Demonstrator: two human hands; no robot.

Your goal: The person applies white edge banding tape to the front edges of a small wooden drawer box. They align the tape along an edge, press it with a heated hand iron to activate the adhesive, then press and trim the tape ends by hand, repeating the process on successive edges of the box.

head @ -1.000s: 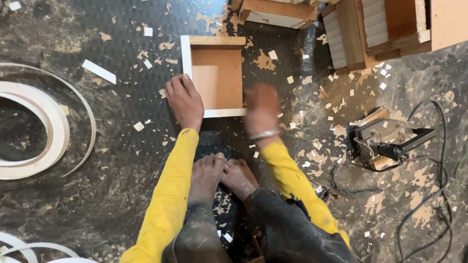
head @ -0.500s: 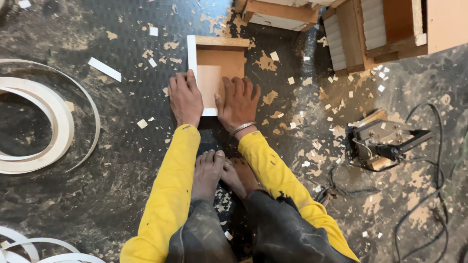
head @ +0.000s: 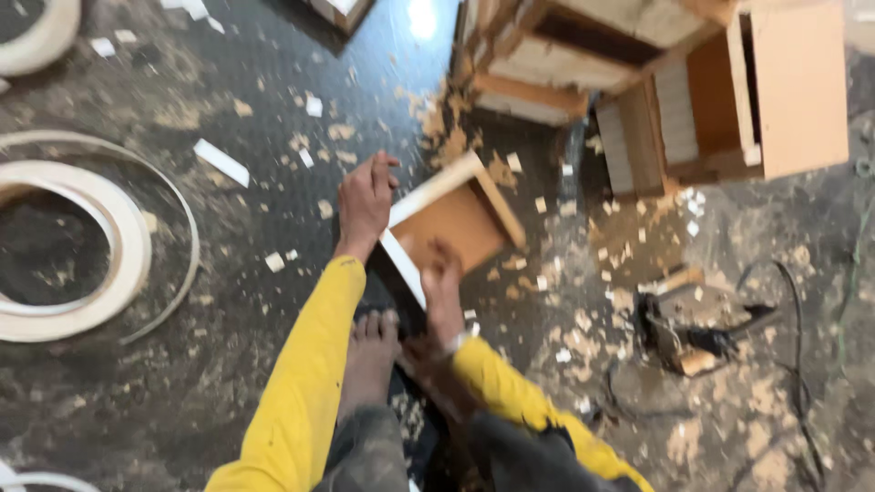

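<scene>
Here the left hand (head: 365, 202) grips the far corner of a small wooden box (head: 453, 221) tilted on the floor (head: 228, 383); the blurred right hand (head: 441, 293) seemingly clasps its near edge.

No packages, labels, signs or screens are showing anywhere in this view.
</scene>
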